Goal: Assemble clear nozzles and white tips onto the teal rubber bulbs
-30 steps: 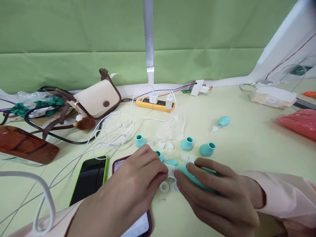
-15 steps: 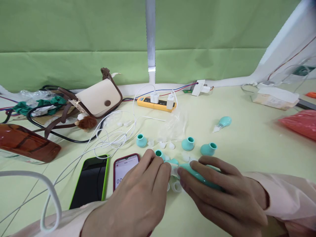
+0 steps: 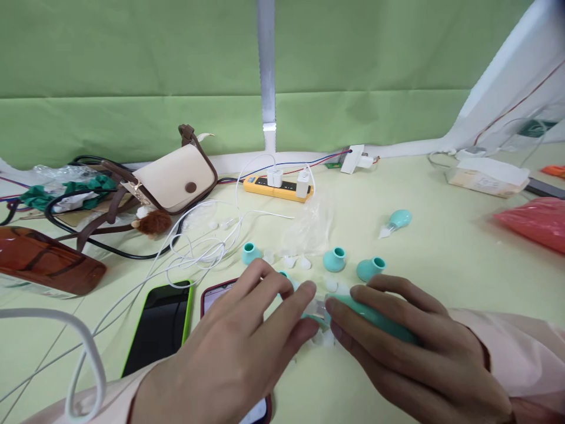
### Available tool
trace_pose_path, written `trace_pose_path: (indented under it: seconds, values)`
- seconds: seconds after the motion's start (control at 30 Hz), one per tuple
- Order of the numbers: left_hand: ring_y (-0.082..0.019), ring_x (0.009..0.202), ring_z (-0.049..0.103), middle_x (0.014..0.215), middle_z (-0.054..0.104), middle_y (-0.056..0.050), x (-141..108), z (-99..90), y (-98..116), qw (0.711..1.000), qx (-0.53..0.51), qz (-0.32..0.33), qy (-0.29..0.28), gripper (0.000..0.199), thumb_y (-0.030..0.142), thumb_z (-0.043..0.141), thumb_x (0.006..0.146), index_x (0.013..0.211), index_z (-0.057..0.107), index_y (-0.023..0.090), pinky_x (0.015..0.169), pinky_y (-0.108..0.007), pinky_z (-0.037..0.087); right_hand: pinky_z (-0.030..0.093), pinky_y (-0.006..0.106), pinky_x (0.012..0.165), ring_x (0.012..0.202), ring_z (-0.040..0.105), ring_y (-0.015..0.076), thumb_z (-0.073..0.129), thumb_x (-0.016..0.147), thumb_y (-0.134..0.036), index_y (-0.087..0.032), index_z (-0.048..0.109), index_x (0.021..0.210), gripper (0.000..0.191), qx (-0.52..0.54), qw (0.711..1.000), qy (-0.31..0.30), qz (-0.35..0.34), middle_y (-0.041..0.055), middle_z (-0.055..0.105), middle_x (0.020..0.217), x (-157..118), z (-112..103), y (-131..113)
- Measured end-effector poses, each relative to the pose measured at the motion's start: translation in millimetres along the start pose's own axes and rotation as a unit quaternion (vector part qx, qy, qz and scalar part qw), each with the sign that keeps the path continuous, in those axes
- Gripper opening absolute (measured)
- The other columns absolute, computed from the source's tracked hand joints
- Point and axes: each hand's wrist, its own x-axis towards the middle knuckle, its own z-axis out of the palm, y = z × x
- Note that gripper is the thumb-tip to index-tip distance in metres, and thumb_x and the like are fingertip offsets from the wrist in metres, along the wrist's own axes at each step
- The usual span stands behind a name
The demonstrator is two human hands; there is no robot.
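In my right hand lies a teal nasal aspirator bulb, the fingers closed around it. A clear plastic piece shows at its left end. My left hand is beside that end, its fingers apart and holding nothing I can see. Behind the hands stand teal bulbs with open necks: one at the left, one in the middle and one at the right. Small translucent tips lie among them. More small parts under the fingers are partly hidden.
Two phones, one in green and one in dark red, lie at the left, the latter partly under my left hand. White cables, a cream bag, a yellow power strip and an assembled aspirator are further back.
My left hand's fingers have come off the clear end piece and spread apart. My right hand, still around the bulb, has shifted slightly right.
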Motion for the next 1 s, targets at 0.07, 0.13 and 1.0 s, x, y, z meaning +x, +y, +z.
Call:
trace_pose_path:
  seconds: [0.07,0.13,1.0]
  values:
    - [-0.019,0.083,0.045,0.086,0.056,-0.007,-4,6.6,0,1.000,0.013,-0.004,-0.002,0.029,0.010,0.044,0.088,0.116,0.050,0.011,0.069,-0.034,0.048,0.043,0.035,0.056,0.073,0.058,0.0203,0.042,0.078,-0.014,-0.021,0.055,0.054,0.029,-0.001,1.000,-0.004,0.006,0.0047,0.067,0.077,0,-1,-1]
    - [-0.022,0.090,0.046,0.092,0.057,-0.009,-8,10.6,2,0.999,0.037,-0.004,0.009,0.032,0.008,0.045,0.086,0.118,0.050,0.009,0.074,-0.037,0.049,0.043,0.034,0.056,0.073,0.058,0.0199,0.041,0.078,-0.014,-0.022,0.055,0.053,0.029,0.001,1.000,-0.010,0.013,0.0047,0.067,0.078,0,-2,-1]
    - [-0.012,0.064,0.047,0.069,0.056,0.001,8,-0.5,3,0.990,-0.126,-0.066,-0.003,0.016,0.002,0.046,0.084,0.084,0.055,0.014,0.064,-0.027,0.047,0.046,0.037,0.055,0.070,0.061,0.0233,0.041,0.077,-0.009,-0.015,0.053,0.053,0.028,0.046,0.997,-0.058,-0.014,0.0113,0.069,0.075,6,-4,-6]
